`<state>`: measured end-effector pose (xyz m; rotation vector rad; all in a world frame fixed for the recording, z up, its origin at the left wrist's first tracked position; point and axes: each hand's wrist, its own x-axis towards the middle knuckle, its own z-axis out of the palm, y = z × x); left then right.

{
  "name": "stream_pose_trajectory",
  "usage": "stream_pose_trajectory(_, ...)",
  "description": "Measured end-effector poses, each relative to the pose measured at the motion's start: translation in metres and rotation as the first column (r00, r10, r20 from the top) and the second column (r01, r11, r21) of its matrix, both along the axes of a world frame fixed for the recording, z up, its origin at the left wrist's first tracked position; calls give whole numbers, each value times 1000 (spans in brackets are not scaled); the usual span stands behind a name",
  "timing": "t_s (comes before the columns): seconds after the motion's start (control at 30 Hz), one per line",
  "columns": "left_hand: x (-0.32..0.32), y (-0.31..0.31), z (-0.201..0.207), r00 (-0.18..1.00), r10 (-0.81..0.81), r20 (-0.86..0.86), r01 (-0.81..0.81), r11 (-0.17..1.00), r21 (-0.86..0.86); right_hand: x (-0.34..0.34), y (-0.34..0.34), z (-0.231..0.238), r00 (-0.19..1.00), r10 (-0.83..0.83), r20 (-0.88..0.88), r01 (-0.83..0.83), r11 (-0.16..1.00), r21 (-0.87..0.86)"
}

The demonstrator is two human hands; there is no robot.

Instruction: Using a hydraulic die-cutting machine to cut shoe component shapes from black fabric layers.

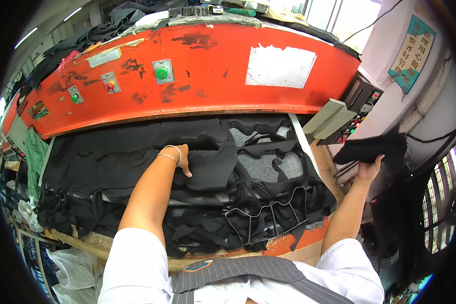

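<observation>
My left hand [180,158], a white bangle at its wrist, is closed at the edge of a stack of cut black fabric pieces [215,169] on the work table. Its thumb shows on top; the fingertips are hidden. Off to the right of the table, my right hand [371,168] grips another stack of black fabric pieces [372,148] from below, raised clear of the table. A thin metal cutting die [271,218] with a wavy outline lies on black scraps near the front edge. Grey material [263,167] shows through gaps between the cut pieces.
An orange-red machine beam [202,76] with green and red push buttons spans the far side. At the right stands a control box [362,96] by a wall. Black fabric scraps [192,225] heap along the near edge. Plastic bags [73,266] lie at lower left.
</observation>
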<state>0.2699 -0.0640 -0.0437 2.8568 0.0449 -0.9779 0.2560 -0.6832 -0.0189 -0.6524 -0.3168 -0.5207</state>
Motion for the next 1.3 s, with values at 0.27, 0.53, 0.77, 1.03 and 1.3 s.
stream_pose_trajectory(0.27,7,10,-10,986,19,-168,-6,997,81,62,282,58,917,156,-368,-395,223,-891)
stream_pose_trajectory(0.53,-75,-5,-6,867,-167,469,127,985,116,129,483,-21,923,327,-201,-50,-417,-907)
stream_pose_trajectory(0.77,-178,-10,-34,523,-14,852,214,970,-115,161,513,-78,967,103,-234,-119,-631,-767)
stream_pose_trajectory(1.03,-222,-30,-63,321,-3,947,225,971,-74,145,513,-86,993,-87,-83,-120,-733,-669)
stream_pose_trajectory(1.3,-223,-31,-57,515,-60,855,244,967,-79,239,480,-153,987,-162,25,-42,-396,-917)
